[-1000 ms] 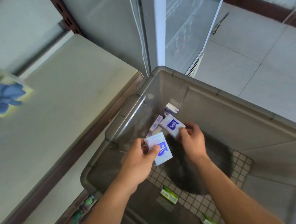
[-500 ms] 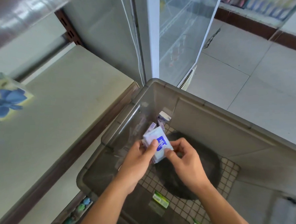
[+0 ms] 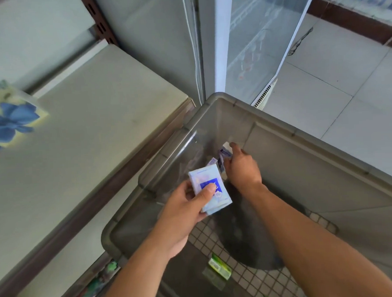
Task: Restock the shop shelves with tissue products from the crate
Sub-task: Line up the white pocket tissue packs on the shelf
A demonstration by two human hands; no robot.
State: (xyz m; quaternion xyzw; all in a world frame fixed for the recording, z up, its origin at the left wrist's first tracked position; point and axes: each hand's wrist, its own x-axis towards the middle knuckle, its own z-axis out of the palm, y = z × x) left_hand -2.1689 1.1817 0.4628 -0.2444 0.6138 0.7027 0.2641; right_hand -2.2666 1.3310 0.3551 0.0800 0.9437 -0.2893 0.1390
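The left hand (image 3: 182,215) is closed around a small stack of tissue packs (image 3: 212,190), thumb pressed flat across the blue label on the top pack and the other fingers curled beneath; the stack is tilted and held above the crate's near left corner. To its left, a pale shelf (image 3: 94,140) with a dark front edge carries a box printed with a blue flower (image 3: 6,117) at its far left end; a lower shelf below shows blurred green goods (image 3: 99,280). The grey crate (image 3: 303,138) stands just beside the shelf edge, its walls translucent and its floor a grid. On that floor lie a green packet (image 3: 219,265) near the front and a dark round patch under the forearms. The right hand (image 3: 241,166) reaches into the crate's far corner, fingers curled onto loose packs (image 3: 223,152) that lean against the wall there; whether it has fully pinched one cannot be told, as the hand hides the contact. One more pack (image 3: 211,162) stands between the held stack and that corner. Behind the crate rises a glass door (image 3: 260,42) with a white frame, and to the right the floor is pale tile (image 3: 345,77).
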